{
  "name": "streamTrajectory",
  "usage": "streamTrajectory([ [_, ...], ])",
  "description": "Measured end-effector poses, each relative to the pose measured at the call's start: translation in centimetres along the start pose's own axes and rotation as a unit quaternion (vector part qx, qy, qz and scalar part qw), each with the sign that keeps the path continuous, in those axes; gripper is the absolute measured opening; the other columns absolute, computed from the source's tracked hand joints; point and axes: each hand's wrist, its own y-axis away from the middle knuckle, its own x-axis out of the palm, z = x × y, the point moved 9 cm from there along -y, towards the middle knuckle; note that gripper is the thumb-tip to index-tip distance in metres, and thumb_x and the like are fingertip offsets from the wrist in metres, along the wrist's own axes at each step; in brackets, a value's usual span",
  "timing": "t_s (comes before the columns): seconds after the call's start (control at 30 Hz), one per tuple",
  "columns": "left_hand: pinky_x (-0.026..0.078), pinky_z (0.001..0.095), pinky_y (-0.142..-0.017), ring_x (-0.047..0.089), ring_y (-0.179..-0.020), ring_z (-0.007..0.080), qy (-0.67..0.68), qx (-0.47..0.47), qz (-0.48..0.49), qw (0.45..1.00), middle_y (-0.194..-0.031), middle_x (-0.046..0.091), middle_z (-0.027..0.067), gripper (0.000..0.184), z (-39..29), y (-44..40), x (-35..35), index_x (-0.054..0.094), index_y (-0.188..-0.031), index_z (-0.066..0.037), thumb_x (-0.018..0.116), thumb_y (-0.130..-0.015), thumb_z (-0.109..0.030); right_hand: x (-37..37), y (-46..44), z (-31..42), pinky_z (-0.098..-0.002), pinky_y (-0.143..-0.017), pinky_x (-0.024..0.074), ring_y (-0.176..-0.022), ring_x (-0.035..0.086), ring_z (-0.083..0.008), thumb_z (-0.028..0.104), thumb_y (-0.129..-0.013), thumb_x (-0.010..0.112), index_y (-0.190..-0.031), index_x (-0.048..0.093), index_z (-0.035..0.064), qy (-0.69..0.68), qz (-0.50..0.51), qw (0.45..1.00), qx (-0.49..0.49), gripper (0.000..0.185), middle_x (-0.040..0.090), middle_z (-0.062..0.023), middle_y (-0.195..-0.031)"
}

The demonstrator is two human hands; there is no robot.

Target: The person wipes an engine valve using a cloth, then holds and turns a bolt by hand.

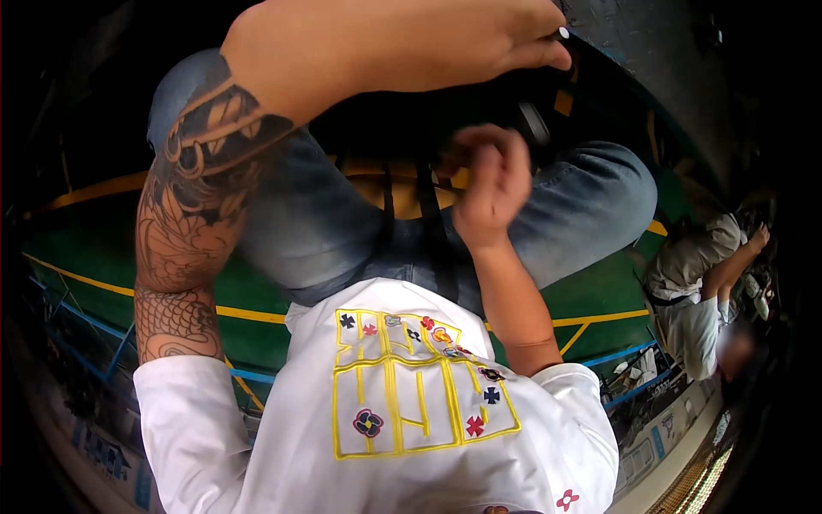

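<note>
My left hand (402, 47) reaches across the top of the view. Its thumb and finger are pinched on a small white-tipped piece (563, 32), too small to name. Lower and nearer my body, my right hand (492, 184) is raised between my knees, blurred by motion, with its fingers curled in. Whatever it may hold is lost in the dark. Just past its fingers is a smeared pale grey edge (534, 124) of something I cannot make out. The area under both hands is mostly black.
I sit with knees apart in blue jeans (591, 201). A yellowish seat (411, 195) shows between my legs. Green floor (265, 343) with yellow lines lies around me, and blue rails (629, 353) run behind. At the right, another person (702, 283) sits bent forward.
</note>
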Motion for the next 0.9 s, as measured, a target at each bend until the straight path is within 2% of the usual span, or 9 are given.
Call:
streamTrajectory([
  [0.07,0.050,0.0403,-0.054,0.064,-0.057,0.0322,0.013,-0.004,0.009,1.000,-0.059,0.060,0.0129,0.035,0.2,-0.3,0.0,0.066,-0.072,-0.005,0.065,-0.098,-0.029,0.0,0.3,-1.1,-0.0224,-0.059,0.0506,-0.063,0.064,-0.0110,0.013,-0.105,0.054,-0.108,0.056,-0.0028,0.045,0.015,0.996,0.070,0.016,0.068,-0.0117,-0.085],
  [0.17,0.049,0.0406,-0.054,0.063,-0.057,0.0324,0.014,-0.003,0.006,1.000,-0.059,0.060,0.0128,0.035,0.8,-0.2,0.4,0.066,-0.072,-0.006,0.065,-0.098,-0.030,-0.1,0.4,4.6,-0.0220,-0.058,0.0503,-0.062,0.064,-0.0107,0.010,-0.104,0.054,-0.105,0.057,-0.0032,-0.004,-0.012,0.980,-0.199,0.013,0.068,-0.0099,-0.080],
  [0.3,0.049,0.0418,-0.055,0.063,-0.058,0.0332,0.037,-0.007,0.004,0.999,-0.058,0.060,0.0129,0.036,0.6,-0.2,0.4,0.065,-0.072,-0.007,0.064,-0.098,-0.031,-0.4,0.1,-0.5,-0.0223,-0.061,0.0517,-0.066,0.067,-0.0125,0.007,-0.101,0.059,-0.103,0.058,-0.0044,0.033,-0.012,0.997,0.066,0.012,0.069,-0.0109,-0.082],
  [0.4,0.049,0.0426,-0.055,0.063,-0.059,0.0337,0.052,0.006,-0.017,0.998,-0.058,0.059,0.0129,0.036,0.7,-0.5,-0.2,0.065,-0.071,-0.007,0.063,-0.098,-0.031,-0.5,0.0,4.4,-0.0229,-0.063,0.0536,-0.066,0.068,-0.0119,0.007,-0.101,0.061,-0.101,0.059,-0.0038,0.037,-0.005,0.981,-0.188,0.011,0.071,-0.0096,-0.080],
  [0.5,0.049,0.0431,-0.056,0.063,-0.059,0.0338,0.039,-0.009,0.007,0.999,-0.058,0.059,0.0126,0.037,0.7,-0.3,0.4,0.064,-0.071,-0.007,0.063,-0.099,-0.031,-0.1,-0.4,-0.5,-0.0245,-0.065,0.0547,-0.070,0.069,-0.0139,0.008,-0.099,0.062,-0.102,0.059,-0.0021,0.067,0.007,0.994,0.087,0.011,0.071,-0.0114,-0.084],
  [0.63,0.049,0.0435,-0.056,0.063,-0.059,0.0337,0.015,-0.011,0.026,0.999,-0.058,0.059,0.0124,0.038,0.8,-0.8,0.5,0.063,-0.070,-0.007,0.063,-0.099,-0.030,-0.5,-0.1,4.3,-0.0244,-0.061,0.0529,-0.064,0.067,-0.0121,0.008,-0.099,0.065,-0.098,0.059,-0.0017,0.049,-0.034,0.983,-0.176,0.011,0.069,-0.0088,-0.075],
  [0.77,0.048,0.0437,-0.055,0.062,-0.059,0.0341,0.016,0.016,-0.010,1.000,-0.058,0.059,0.0127,0.038,0.4,-0.6,-0.1,0.062,-0.069,-0.006,0.063,-0.099,-0.030,0.0,-0.3,0.3,-0.0244,-0.063,0.0535,-0.070,0.068,-0.0126,0.005,-0.099,0.061,-0.100,0.058,-0.0012,0.057,0.003,0.996,0.070,0.007,0.070,-0.0094,-0.083],
  [0.83,0.048,0.0436,-0.055,0.062,-0.058,0.0345,0.018,0.007,0.004,1.000,-0.058,0.058,0.0129,0.038,0.6,-0.6,0.2,0.062,-0.069,-0.006,0.063,-0.099,-0.030,-0.3,-0.2,3.0,-0.0240,-0.061,0.0523,-0.066,0.067,-0.0113,0.008,-0.101,0.062,-0.095,0.059,-0.0021,-0.035,-0.035,0.994,-0.102,0.012,0.070,-0.0079,-0.079],
  [0.9,0.048,0.0436,-0.055,0.062,-0.058,0.0349,0.022,0.010,-0.012,1.000,-0.058,0.058,0.0130,0.038,0.6,-0.4,0.0,0.062,-0.069,-0.006,0.063,-0.099,-0.030,-0.4,-0.4,2.9,-0.0240,-0.062,0.0525,-0.067,0.067,-0.0124,0.010,-0.102,0.060,-0.096,0.059,-0.0022,0.059,-0.009,0.993,-0.097,0.013,0.069,-0.0092,-0.080],
])
